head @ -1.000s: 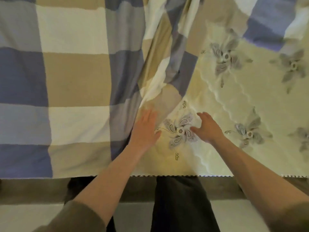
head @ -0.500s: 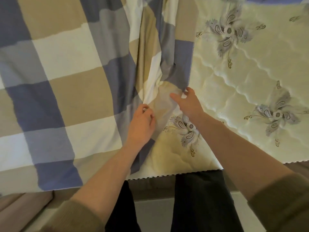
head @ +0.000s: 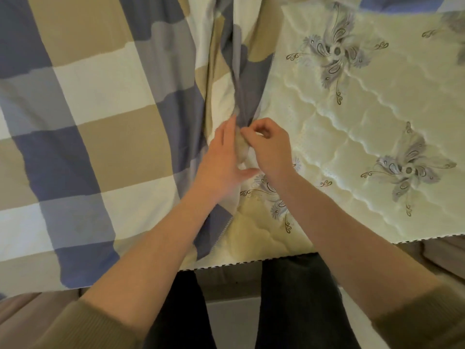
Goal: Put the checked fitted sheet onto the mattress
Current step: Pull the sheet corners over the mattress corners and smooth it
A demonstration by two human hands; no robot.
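Note:
The checked fitted sheet (head: 100, 137), in blue, tan, grey and cream squares, covers the left part of the mattress (head: 364, 127). The mattress is cream, quilted, with grey flower prints, and lies bare on the right. The sheet's right edge is bunched into long folds running up the middle. My left hand (head: 221, 162) and my right hand (head: 266, 144) meet at that bunched edge. Both pinch a gathered fold of sheet between them. The fabric inside the grip is mostly hidden by my fingers.
The mattress's near edge with dark stitched piping (head: 251, 261) runs across the lower frame. Below it are my dark trousers (head: 297, 306), a brown bed base (head: 440, 250) and pale floor (head: 234, 321). More blue sheet shows at the top right (head: 402, 3).
My hands went from lying flat and apart on the mattress to closing together on the sheet's bunched edge. The view has shifted, showing more bare mattress on the right.

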